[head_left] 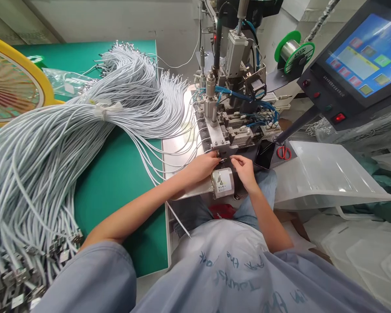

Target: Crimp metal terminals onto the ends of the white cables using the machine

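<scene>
At the front edge of the bench machine [234, 130], my left hand [210, 161] pinches the end of a white cable, and a small metallic tip [223, 160] shows at its fingertips. Just to the right, my right hand [244, 168] is closed with thumb and forefinger together; whatever it holds is too small to make out. A short gap separates the two hands. Several white cables [150, 150] run from the tied bundle [130, 93] toward the machine. Below my hands sits a silver cylinder with a white label [223, 182].
A dark phone [265, 154] and red scissors [283, 152] lie right of my hands. Beyond stand a green wire spool [293, 51] and a lit touch screen [366, 56]. The green table [107, 174] carries the cables, and a yellow-rimmed fan [47, 71] stands left.
</scene>
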